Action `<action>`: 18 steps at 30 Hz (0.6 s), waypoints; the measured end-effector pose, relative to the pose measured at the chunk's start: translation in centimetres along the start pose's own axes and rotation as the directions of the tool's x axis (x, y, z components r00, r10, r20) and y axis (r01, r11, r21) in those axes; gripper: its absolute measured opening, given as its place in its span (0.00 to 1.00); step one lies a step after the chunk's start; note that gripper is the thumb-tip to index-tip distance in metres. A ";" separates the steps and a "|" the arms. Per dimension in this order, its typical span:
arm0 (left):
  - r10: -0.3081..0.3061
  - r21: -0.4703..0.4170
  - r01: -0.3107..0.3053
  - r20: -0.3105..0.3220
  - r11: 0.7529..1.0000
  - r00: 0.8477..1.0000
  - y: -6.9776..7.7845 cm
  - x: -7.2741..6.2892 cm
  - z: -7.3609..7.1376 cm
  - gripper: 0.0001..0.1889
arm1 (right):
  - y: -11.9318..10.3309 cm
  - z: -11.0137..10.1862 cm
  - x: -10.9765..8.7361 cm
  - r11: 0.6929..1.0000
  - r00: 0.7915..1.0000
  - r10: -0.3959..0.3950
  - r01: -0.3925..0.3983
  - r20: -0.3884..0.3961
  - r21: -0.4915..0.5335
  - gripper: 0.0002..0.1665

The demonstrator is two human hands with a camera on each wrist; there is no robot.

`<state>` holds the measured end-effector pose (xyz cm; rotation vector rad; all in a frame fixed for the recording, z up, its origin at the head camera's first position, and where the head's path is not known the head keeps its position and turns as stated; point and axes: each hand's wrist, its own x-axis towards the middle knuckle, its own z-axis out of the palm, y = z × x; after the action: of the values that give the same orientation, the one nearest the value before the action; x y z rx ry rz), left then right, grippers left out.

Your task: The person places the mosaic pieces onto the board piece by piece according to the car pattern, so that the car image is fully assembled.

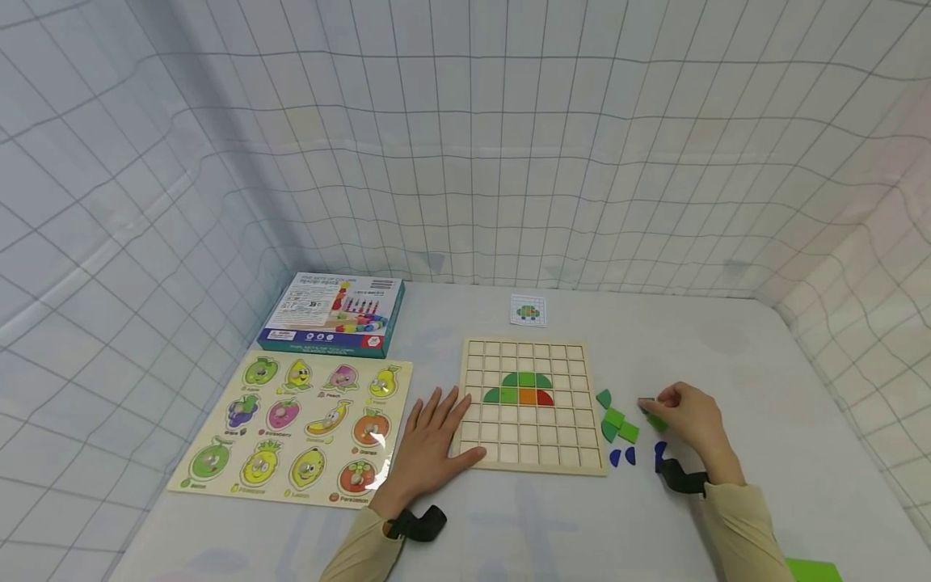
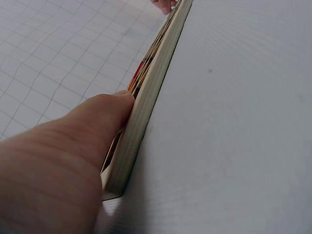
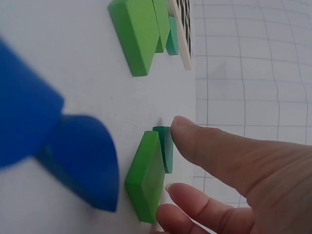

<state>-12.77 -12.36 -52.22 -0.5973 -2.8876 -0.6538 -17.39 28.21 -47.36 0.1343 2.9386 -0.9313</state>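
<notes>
My left hand (image 1: pixel 429 446) lies spread at the left edge of a wooden grid board (image 1: pixel 534 459); in the left wrist view, its thumb (image 2: pixel 105 109) rests against the board's rim. Green, orange and red pieces form a rounded shape on the grid. Right of the board, my right hand (image 1: pixel 691 416) has thumb and curled fingers at a dark green quarter-circle piece (image 3: pixel 165 148), seemingly pinching it; the contact is partly hidden. A light green square (image 3: pixel 146 178) lies against that piece. Blue half-circle pieces (image 1: pixel 622 457) lie nearer me.
Loose green pieces (image 1: pixel 614 417) lie just off the board's right edge. A pattern card (image 1: pixel 528 310) sits behind the board. To the left are a fruit puzzle board (image 1: pixel 287 428) and a toy box (image 1: pixel 330 315). A bright green object (image 1: pixel 813 571) shows at bottom right.
</notes>
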 end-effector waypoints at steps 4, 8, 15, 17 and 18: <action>0.000 0.002 0.000 0.000 1.000 1.000 0.0 0.0 0.0 0.44 | -0.1 0.0 0.0 1.000 1.000 0.029 -0.029 0.000 0.007 0.25; 0.005 0.004 -0.005 -0.002 1.000 1.000 0.0 0.0 0.0 0.44 | -0.2 0.1 0.2 1.000 1.000 0.023 -0.023 0.011 0.013 0.22; 0.004 0.002 -0.004 -0.003 1.000 1.000 0.1 0.0 -0.2 0.44 | -0.7 0.1 0.7 1.000 0.999 -0.016 0.016 0.035 0.021 0.18; 0.004 -0.001 -0.004 -0.002 1.000 1.000 0.1 0.0 -0.2 0.43 | -0.8 0.2 0.7 1.000 0.999 -0.020 0.019 0.038 0.021 0.18; 0.006 -0.003 -0.006 -0.004 1.000 1.000 0.1 0.0 -0.2 0.43 | -0.8 0.3 0.7 1.000 0.999 -0.024 0.023 0.037 0.021 0.18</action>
<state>-12.72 -12.37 -52.01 -0.6043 -2.8807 -0.6581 -18.12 27.41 -47.17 0.0831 2.9036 -0.9567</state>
